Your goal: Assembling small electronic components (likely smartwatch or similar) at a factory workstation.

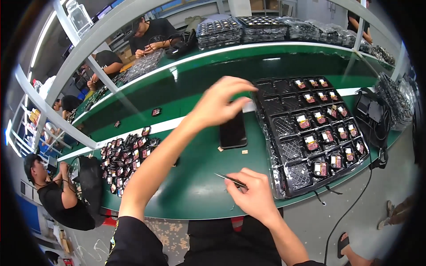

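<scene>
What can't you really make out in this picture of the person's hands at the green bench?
Head view only:
- Whether the raised left hand pinches anything: its fingertips are motion-blurred.
- The flat black rectangular slab: its upper part is hidden by that hand.
- The rear end of the thin metal tweezers: covered by the right hand.
- The small red-and-white parts in the black compartmented plastic tray: too small to identify.
</scene>
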Available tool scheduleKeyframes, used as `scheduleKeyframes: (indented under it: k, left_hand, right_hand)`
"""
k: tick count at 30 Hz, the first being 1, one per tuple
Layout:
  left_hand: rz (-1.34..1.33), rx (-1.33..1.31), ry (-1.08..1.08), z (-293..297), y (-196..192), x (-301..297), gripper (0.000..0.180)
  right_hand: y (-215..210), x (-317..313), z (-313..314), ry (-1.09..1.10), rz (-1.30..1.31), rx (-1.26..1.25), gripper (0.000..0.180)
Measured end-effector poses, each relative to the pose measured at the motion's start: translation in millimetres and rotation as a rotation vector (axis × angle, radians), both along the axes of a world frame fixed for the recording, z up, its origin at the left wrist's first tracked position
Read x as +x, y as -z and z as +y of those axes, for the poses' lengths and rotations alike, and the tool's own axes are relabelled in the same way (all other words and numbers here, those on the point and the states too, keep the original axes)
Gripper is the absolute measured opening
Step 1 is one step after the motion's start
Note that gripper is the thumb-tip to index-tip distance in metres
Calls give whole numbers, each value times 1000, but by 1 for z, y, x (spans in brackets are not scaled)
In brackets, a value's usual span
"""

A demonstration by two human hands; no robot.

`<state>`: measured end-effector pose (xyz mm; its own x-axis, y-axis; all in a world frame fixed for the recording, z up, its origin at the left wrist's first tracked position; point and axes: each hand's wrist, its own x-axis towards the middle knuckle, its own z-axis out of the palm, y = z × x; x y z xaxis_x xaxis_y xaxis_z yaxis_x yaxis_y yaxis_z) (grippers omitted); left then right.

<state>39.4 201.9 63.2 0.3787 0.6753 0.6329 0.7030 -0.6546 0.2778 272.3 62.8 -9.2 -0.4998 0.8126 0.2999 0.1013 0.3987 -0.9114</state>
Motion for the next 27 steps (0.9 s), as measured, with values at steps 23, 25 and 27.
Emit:
scheduleKeyframes:
  k: [23,25,27]
  left_hand:
    - [-222,-335,-302,-128,45,-106,48]
    - [-102,-451,-154,-152,41,-74,57]
    - [-30,-522,-31,-170,40,-58,61]
  right_hand:
    - [14,-5,0,80,129,15,17]
    - [12,-5,1,110,123,24,17]
    - [12,-7,0,119,131,5,18]
